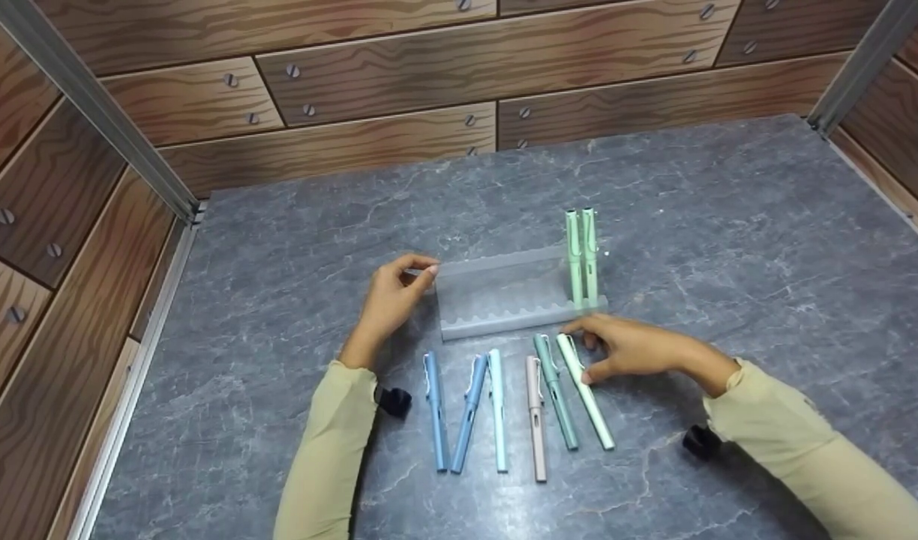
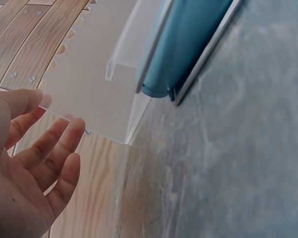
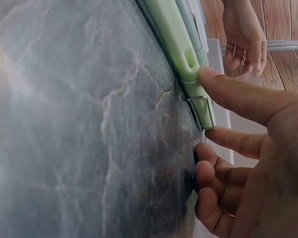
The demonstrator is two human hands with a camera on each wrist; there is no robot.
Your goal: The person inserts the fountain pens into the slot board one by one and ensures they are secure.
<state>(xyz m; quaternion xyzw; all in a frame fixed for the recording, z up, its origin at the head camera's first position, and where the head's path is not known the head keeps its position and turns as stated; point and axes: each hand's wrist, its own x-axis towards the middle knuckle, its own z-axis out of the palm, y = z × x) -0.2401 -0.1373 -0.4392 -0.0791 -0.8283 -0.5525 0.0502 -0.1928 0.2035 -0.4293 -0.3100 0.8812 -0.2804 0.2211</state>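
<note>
Two green pens (image 1: 590,262) lean in the clear rack (image 1: 519,321); six pens (image 1: 498,412) lie before it.

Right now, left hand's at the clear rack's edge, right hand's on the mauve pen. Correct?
Wrong pen: the right hand is on the pale green pen at the row's right end, as the head view shows. The left hand is at the edge of the clear rack, as you said.

Grey marbled worktop (image 1: 264,300) is seen forward-and-down from above, wrist views are aimed across it super close, clear plastic rack (image 1: 496,289) shared by head+left.
</note>
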